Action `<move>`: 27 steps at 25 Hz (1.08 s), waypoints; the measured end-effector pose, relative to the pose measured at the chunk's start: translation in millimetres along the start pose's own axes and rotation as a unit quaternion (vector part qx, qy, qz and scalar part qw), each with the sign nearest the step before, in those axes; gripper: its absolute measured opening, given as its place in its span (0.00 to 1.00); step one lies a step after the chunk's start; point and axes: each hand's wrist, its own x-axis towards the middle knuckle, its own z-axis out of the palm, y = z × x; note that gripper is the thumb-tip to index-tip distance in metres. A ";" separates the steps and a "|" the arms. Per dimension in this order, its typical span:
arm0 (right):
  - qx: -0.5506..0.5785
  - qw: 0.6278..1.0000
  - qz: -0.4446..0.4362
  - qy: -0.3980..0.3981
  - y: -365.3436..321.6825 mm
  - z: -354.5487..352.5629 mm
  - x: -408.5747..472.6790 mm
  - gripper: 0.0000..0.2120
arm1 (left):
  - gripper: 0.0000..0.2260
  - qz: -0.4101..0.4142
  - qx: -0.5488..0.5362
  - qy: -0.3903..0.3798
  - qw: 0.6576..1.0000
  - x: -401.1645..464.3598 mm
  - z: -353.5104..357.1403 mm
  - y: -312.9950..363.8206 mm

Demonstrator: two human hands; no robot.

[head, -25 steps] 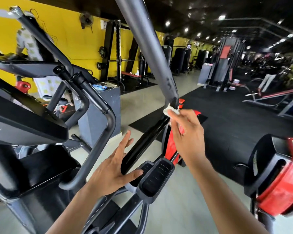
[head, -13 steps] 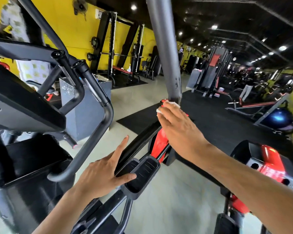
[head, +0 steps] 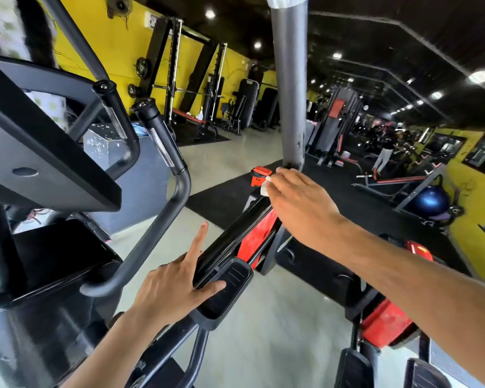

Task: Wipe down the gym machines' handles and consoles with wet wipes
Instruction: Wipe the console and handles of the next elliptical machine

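I see a blue exercise ball [head: 431, 202] against the yellow wall [head: 471, 219] on my right. A squat rack [head: 177, 77] stands far left, over a red bench [head: 189, 116].

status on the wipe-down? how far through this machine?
Done: cannot tell; no surface shows a visible wiped mark. In hand: the right hand holds the white wipe at the base of the grey pole, where it meets the black arm. The left hand hovers open, holding nothing. Left, seemingly: the curved black handles and the console, neither being touched.
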 end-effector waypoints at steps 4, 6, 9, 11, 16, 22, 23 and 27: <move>0.026 0.998 -0.039 0.029 14.9 -6.4 -6.6 0.23 | 0.49 0.015 -0.017 -0.017 1.000 2.2 -3.3 -3.4; 0.094 0.992 -0.007 0.087 29.3 -1.0 -14.7 0.23 | 0.49 0.048 -0.037 -0.016 0.998 10.2 -12.2 0.4; 0.336 0.901 0.179 0.208 34.0 18.4 -30.4 0.17 | 0.47 0.104 -0.057 0.026 0.993 38.0 -24.2 13.2; 0.477 0.782 0.309 0.257 16.8 23.3 -34.1 0.14 | 0.47 0.119 -0.083 0.031 0.989 59.9 -22.8 26.2; 0.633 0.552 0.438 0.320 -23.0 25.2 -6.2 0.10 | 0.47 0.083 -0.141 0.033 0.986 79.7 -8.4 43.9; 0.685 0.412 0.470 0.374 -7.9 10.6 27.7 0.05 | 0.47 0.039 -0.142 0.054 0.988 78.3 -3.9 42.1; 0.673 0.435 0.461 0.382 -9.1 8.3 28.1 0.04 | 0.47 0.036 -0.141 0.052 0.988 77.7 -4.3 43.8; 0.605 0.574 0.398 0.381 -18.6 21.2 14.5 0.13 | 0.43 0.047 -0.123 0.046 0.990 74.7 -4.5 46.2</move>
